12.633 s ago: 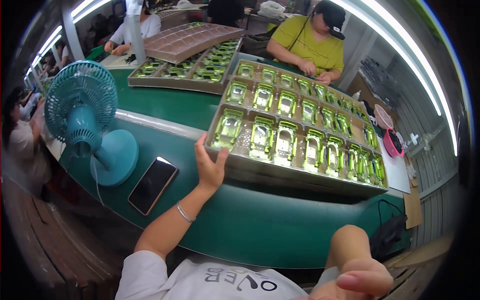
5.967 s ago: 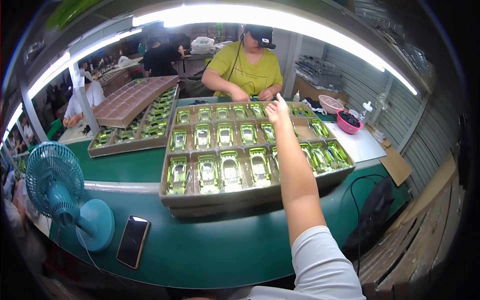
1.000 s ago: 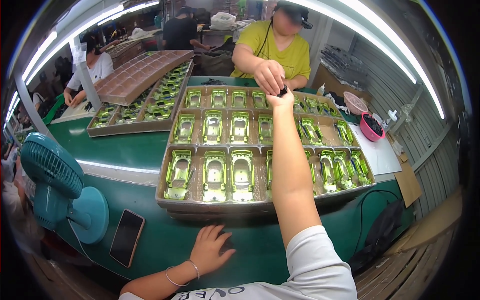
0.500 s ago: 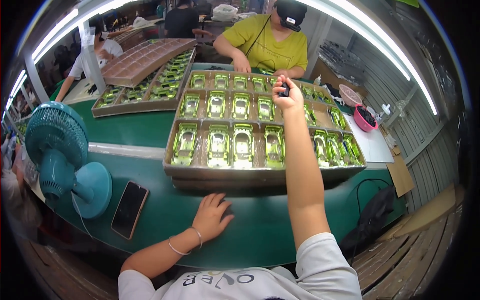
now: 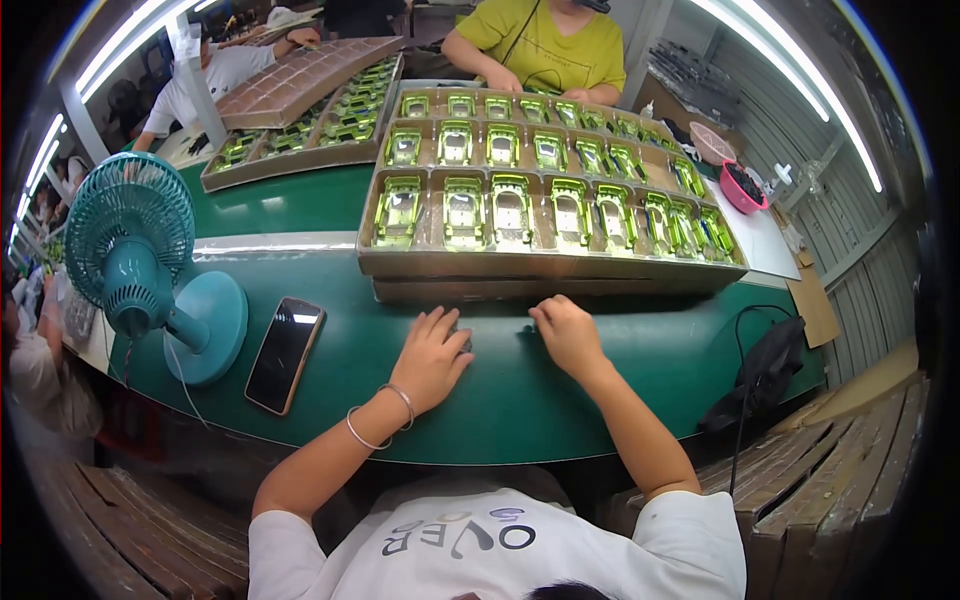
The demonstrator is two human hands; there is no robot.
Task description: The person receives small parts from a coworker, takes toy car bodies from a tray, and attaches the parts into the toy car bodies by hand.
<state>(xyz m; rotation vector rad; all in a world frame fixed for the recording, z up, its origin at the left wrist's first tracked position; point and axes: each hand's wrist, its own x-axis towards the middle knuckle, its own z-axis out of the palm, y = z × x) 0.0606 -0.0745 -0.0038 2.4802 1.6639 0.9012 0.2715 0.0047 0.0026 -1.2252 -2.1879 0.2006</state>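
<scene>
Now the left hand (image 5: 428, 362) lies spread, palm-down, on the green counter (image 5: 500, 420); the right hand (image 5: 568, 338) curls inward just beside it, any grip impossible to tell! Just beyond both, green car-shaped shells (image 5: 463, 212) sit in rows inside the brown tray (image 5: 560, 266).

A green table (image 5: 510, 405) carries stacked trays (image 5: 560, 266), a fan (image 5: 137, 285), a phone (image 5: 285, 355).
</scene>
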